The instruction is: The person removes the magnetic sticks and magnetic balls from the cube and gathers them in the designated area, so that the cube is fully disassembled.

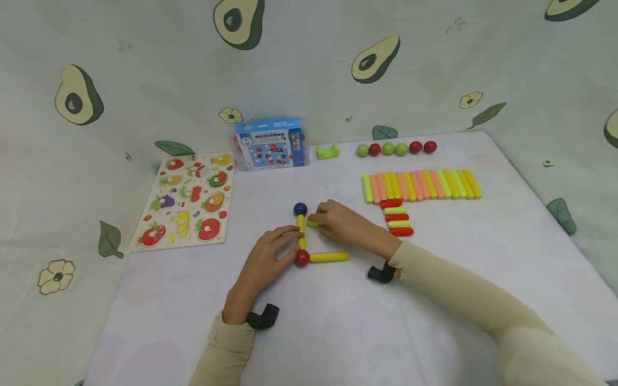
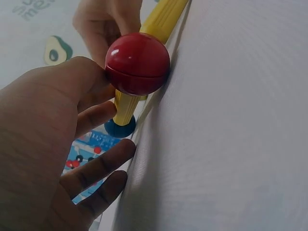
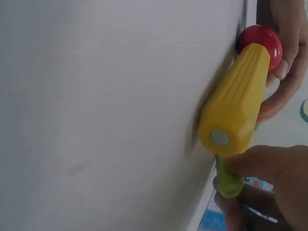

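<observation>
A dark blue ball (image 1: 300, 209), a yellow magnetic stick (image 1: 301, 238), a red ball (image 1: 302, 258) and a second yellow stick (image 1: 329, 257) form an L on the table. My left hand (image 1: 263, 262) comes in from the left. Its thumb touches the red ball (image 2: 137, 63) and its fingertips rest against the upright yellow stick (image 2: 126, 107), the outer fingers spread. Between thumb and fingers my right hand (image 1: 345, 224) pinches a short green stick (image 3: 228, 180), just right of the upright stick. A silver disc (image 3: 220, 138) shows in the other yellow stick's end.
Long sticks in several colours (image 1: 420, 186) lie in a row at right, short red and green ones (image 1: 397, 217) below. Red and green balls (image 1: 388, 148) line the back, near a green stand (image 1: 328, 152) and a boxed set (image 1: 272, 145). A fruit board (image 1: 190, 201) lies left.
</observation>
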{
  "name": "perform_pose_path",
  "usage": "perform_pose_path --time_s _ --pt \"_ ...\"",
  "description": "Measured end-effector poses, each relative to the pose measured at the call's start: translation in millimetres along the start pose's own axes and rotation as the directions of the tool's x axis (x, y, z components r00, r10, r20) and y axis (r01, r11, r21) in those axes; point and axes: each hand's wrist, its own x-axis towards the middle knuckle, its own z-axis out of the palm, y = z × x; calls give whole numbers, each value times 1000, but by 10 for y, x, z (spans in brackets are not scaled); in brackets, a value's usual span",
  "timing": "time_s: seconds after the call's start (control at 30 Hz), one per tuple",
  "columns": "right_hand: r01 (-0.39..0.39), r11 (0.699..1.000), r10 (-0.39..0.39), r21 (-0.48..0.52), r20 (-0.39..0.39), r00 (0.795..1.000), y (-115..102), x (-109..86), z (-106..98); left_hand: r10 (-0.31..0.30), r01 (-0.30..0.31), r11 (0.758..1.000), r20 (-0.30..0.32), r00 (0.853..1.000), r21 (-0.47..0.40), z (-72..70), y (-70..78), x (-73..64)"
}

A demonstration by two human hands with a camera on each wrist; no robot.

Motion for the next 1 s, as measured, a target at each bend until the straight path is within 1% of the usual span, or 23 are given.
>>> perform_pose_path --time_s 0.07,0.17,0.3,0.63,0.83,1.0 --pt "-19 1000 19 -22 6 1000 6 -80 -37 9 -9 1000 7 1000 1 12 1 2" --pt "-27 999 27 -35 -6 1000 26 -217 -84 16 -16 1000 6 1000 8 11 9 9" --pt "4 999 -5 -44 -36 999 51 -395 -108 -2 2 1000 3 1000 26 -7 9 -4" --pt "-3 997 -8 -76 -139 990 112 -954 -157 -19 19 1000 12 1000 10 -15 12 -16" --pt "-40 994 22 -105 -166 986 142 -1232 -206 -46 46 999 24 999 15 -28 12 -15" --pt "-51 991 24 -127 -210 977 196 -1420 -218 -58 57 998 29 998 15 -17 15 -20"
